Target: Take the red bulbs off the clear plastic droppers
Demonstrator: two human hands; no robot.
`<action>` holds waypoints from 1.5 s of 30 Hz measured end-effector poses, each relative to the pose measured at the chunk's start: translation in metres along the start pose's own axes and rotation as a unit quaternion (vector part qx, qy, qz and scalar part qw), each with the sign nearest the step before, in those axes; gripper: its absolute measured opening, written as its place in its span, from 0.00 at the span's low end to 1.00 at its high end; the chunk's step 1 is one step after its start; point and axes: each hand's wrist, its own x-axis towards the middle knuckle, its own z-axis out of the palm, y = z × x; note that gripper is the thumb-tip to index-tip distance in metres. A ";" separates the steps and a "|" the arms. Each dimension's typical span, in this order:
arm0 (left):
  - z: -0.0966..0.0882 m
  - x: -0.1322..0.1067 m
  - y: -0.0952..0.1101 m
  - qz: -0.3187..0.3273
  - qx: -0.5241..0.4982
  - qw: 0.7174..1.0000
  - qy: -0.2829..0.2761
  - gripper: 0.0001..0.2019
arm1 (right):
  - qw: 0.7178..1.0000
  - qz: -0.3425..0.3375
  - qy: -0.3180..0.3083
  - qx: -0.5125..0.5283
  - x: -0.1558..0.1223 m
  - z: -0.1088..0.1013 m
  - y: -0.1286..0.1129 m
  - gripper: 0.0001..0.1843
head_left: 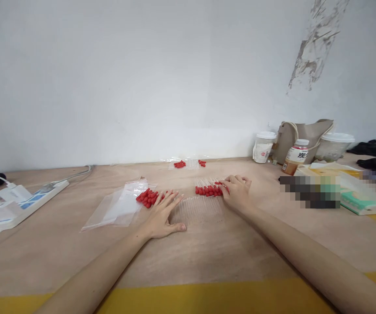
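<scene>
My left hand (164,218) lies spread with its fingers apart. Its fingertips rest beside a heap of small red bulb-shaped pieces (147,197); whether they touch it is hard to see. Between my hands, many thin clear sticks (201,211) lie side by side on the table. Across them runs a row of red pieces (207,190), apparently seated on stick ends. At the right end of this row, my right hand (238,194) has its fingers pinched on a small red piece (226,190). My palm partly hides that piece.
Clear plastic bags (119,205) lie left of the heap. More red pieces (179,164) sit on plastic by the wall. A power strip (27,207) with cables is at left. A lidded cup (264,148), a bottle (296,158) and a grey bag (305,133) stand at right.
</scene>
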 end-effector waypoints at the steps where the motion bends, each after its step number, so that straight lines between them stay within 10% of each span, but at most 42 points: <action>1: 0.001 0.000 0.002 -0.002 0.001 1.000 0.004 0.44 | 1.000 0.009 0.017 0.010 0.000 -0.004 -0.002 0.11; 12: 0.006 0.000 -0.009 -0.006 -0.001 0.999 0.051 0.45 | 0.983 0.022 -0.013 0.180 -0.032 -0.014 -0.025 0.11; 22: 0.008 0.002 0.011 0.072 0.047 0.979 0.185 0.10 | 0.965 -0.042 -0.084 0.245 -0.045 -0.011 -0.048 0.10; 45: 0.008 -0.008 0.025 0.165 0.109 0.951 0.238 0.09 | 0.955 -0.210 -0.063 0.197 -0.047 -0.022 -0.055 0.10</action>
